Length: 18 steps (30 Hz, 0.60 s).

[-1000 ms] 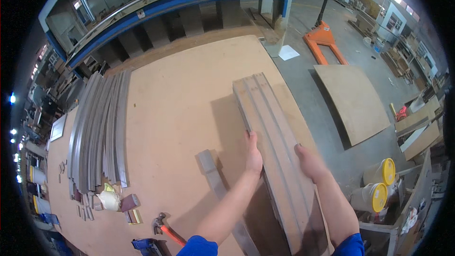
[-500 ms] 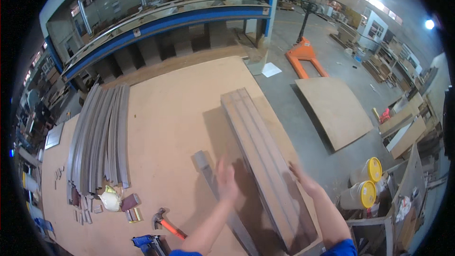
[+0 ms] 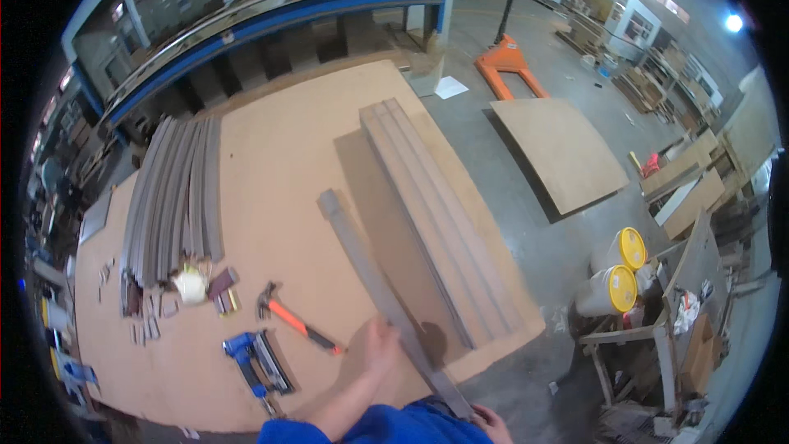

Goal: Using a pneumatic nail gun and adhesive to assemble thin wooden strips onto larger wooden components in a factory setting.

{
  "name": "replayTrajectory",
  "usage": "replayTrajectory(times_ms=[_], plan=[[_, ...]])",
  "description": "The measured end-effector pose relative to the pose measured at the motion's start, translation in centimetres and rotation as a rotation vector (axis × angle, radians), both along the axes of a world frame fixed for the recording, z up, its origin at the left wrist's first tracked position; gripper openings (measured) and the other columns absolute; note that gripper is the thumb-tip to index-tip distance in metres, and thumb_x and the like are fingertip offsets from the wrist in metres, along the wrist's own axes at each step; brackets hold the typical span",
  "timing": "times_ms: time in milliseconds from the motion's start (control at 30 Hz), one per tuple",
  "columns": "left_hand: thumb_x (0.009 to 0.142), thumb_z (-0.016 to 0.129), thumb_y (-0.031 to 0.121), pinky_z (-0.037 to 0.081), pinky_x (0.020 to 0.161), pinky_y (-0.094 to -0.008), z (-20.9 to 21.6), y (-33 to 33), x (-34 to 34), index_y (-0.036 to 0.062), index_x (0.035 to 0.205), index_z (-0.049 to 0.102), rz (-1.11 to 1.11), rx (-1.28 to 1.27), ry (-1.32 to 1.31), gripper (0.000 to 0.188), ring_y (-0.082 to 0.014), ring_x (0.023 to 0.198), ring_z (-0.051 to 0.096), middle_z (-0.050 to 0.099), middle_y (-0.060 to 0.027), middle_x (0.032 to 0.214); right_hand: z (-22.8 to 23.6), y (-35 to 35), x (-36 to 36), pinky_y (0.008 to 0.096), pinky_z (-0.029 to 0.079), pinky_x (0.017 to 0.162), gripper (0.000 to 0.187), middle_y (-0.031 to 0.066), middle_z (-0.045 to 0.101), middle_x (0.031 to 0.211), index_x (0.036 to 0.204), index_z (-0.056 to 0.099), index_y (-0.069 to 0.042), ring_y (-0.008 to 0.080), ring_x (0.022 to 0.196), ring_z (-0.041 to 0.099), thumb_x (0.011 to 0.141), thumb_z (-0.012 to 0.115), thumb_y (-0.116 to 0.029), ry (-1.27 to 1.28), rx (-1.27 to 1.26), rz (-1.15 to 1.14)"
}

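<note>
A long grey wooden strip (image 3: pixel 362 261) slants across the near part of the board-topped table (image 3: pixel 279 173), with a short block-like piece at its far end. My left hand (image 3: pixel 382 349) is closed on the strip's left edge, its fingers partly hidden. At the strip's near end, by the lower rim of the view, my right hand (image 3: pixel 491 424) is closed around it; only part of that hand shows. To the right of the strip lies a long stack of grey-brown boards (image 3: pixel 431 214). A claw hammer (image 3: pixel 297 319) with an orange handle and a blue nail gun (image 3: pixel 258 362) rest left of my left hand.
Many curved grey strips (image 3: pixel 177 197) are heaped on the table's left side, with small offcuts (image 3: pixel 146 329) and a white bag (image 3: pixel 191 286) near them. Yellow-lidded buckets (image 3: pixel 620 288) stand at right. Beyond are a loose panel (image 3: pixel 559 156) and an orange pallet jack (image 3: pixel 508 66).
Both hands have left the board stack's sides and come nearer my body, onto the grey strip. My view has tilted downward, bringing the hammer and nail gun fully into sight.
</note>
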State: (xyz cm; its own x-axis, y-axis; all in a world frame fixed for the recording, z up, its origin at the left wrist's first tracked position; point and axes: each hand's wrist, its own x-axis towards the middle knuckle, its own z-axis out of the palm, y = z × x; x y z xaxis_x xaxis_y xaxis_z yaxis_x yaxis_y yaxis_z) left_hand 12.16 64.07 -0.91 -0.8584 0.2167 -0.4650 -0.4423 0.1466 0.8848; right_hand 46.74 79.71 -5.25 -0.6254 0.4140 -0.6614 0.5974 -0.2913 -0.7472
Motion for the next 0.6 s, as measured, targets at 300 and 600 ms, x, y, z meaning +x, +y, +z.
replayTrajectory(times_ms=[300,600], plan=[[0.107,0.045,0.054,0.052,0.094,-0.0408,0.8,1.0,3.0,0.0062,0.148,0.045,-0.104,0.448,-0.418,0.063,-0.0259,0.107,0.065,0.065,-0.0108,0.116,11.1,0.3,-3.5,0.0291,0.051,0.078,0.038,0.0044,0.069,0.106,0.137,0.062,0.001,0.0117,0.085,0.059,0.103,0.062,-0.015,0.210,-0.268,0.138],[0.105,0.035,0.069,0.050,0.066,-0.0361,-0.1,2.6,7.5,0.0109,0.117,0.064,0.167,0.966,-0.667,0.066,-0.0195,0.072,0.056,0.060,-0.0037,0.088,13.4,-2.1,-3.6,0.0353,0.054,0.084,0.054,0.0101,0.067,0.107,0.145,0.053,0.000,0.0189,0.094,0.065,0.100,0.064,-0.029,0.135,0.100,0.317]])
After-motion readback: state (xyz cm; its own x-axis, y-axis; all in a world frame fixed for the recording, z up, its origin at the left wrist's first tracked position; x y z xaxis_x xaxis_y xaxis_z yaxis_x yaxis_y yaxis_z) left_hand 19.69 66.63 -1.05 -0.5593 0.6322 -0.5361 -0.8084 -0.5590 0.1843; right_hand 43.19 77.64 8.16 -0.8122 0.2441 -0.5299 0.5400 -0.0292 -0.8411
